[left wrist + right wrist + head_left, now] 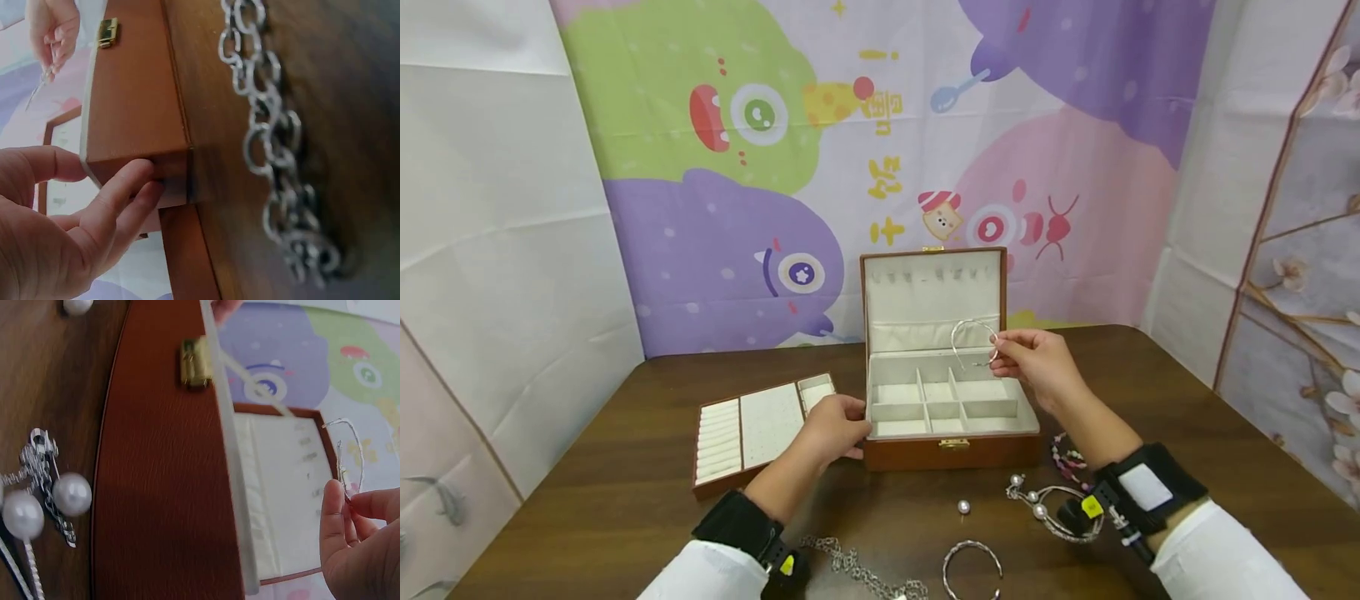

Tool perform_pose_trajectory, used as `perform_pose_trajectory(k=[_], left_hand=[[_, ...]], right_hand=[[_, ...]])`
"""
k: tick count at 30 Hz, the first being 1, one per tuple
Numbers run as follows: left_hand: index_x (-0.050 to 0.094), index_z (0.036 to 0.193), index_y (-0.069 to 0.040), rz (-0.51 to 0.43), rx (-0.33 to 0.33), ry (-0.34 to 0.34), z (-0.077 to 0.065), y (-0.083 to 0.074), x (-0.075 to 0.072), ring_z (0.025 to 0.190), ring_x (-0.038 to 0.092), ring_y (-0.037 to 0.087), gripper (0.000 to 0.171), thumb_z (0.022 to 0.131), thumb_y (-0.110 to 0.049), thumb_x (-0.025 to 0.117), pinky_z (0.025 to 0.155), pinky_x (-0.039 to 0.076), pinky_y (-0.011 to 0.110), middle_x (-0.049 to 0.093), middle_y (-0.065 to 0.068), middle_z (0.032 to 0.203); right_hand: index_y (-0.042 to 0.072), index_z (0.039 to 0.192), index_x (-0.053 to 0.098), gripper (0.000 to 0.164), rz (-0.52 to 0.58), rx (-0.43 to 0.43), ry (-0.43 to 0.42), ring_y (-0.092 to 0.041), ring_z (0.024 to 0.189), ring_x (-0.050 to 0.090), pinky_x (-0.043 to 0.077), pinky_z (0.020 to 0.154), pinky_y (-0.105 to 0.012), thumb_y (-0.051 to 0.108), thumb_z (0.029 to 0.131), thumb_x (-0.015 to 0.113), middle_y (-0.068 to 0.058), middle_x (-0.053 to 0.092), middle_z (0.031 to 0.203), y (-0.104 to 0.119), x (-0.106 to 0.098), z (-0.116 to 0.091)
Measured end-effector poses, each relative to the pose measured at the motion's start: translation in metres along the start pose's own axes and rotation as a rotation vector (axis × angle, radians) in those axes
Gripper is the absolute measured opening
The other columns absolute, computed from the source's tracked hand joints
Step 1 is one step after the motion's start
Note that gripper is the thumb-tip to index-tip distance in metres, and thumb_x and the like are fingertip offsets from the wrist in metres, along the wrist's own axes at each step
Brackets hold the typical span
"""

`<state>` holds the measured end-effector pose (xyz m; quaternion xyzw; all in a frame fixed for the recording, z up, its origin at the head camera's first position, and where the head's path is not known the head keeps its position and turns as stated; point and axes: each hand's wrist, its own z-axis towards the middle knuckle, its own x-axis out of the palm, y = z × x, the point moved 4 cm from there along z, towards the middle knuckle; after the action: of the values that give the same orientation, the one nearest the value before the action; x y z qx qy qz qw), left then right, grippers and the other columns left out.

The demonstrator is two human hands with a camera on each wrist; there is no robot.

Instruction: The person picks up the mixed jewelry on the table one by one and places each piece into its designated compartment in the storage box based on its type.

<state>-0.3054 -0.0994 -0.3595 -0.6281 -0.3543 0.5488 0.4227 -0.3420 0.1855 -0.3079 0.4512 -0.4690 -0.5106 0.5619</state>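
My right hand [1037, 362] pinches a thin silver open-ended bangle [956, 337] between thumb and fingers, raised over the back right of a brown jewelry box [951, 454]. The box stands with its lid up, and bare cream compartments show inside. In the right wrist view the bangle [359, 447] points away from the fingertips, in front of the lid lining. My left hand [831, 433] touches the box's left side. Seen from the left wrist, its fingers [128, 178] lie extended against the side wall, one digit at the top rim.
Left of the box lies a tray [771, 425] with ring rolls. In front are a silver chain [865, 575], a pearl stud [964, 507] and another silver bangle [972, 546]. Near the right forearm lie a pearl bracelet [1041, 508] and a colorful beaded bracelet [1066, 458]. A patterned cloth [700, 250] hangs behind.
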Motion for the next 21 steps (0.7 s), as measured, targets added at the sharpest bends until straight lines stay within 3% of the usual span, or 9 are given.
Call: perform_pose_trajectory(k=[7,14,21], left_hand=[[0.056,0.125,0.013,0.012,-0.005,-0.015,0.001,-0.005,0.004,0.089,0.067,0.028,0.038,0.088,0.003,0.062,0.063,0.059,0.037,0.060,0.026,0.117],[0.056,0.124,0.013,0.011,-0.013,-0.025,0.001,-0.004,0.004,0.088,0.067,0.028,0.039,0.088,0.003,0.064,0.061,0.059,0.035,0.060,0.026,0.117],[0.055,0.125,0.013,0.019,-0.003,-0.026,-0.001,-0.001,0.002,0.090,0.067,0.029,0.039,0.088,0.002,0.064,0.061,0.059,0.034,0.059,0.026,0.119]], right_hand=[[-0.020,0.117,0.051,0.029,-0.090,0.016,-0.009,-0.008,0.060,0.064,0.057,0.062,-0.023,0.002,0.098,0.056,-0.003,0.064,0.072,-0.004,-0.009,0.019],[-0.020,0.118,0.051,0.029,-0.130,0.112,0.002,-0.007,0.056,0.063,0.056,0.058,-0.022,-0.001,0.097,0.055,-0.002,0.063,0.068,-0.014,-0.014,0.034],[-0.020,0.122,0.051,0.032,-0.249,0.167,0.014,-0.007,0.055,0.061,0.056,0.057,-0.022,0.000,0.097,0.056,-0.004,0.063,0.069,-0.021,-0.015,0.044]])
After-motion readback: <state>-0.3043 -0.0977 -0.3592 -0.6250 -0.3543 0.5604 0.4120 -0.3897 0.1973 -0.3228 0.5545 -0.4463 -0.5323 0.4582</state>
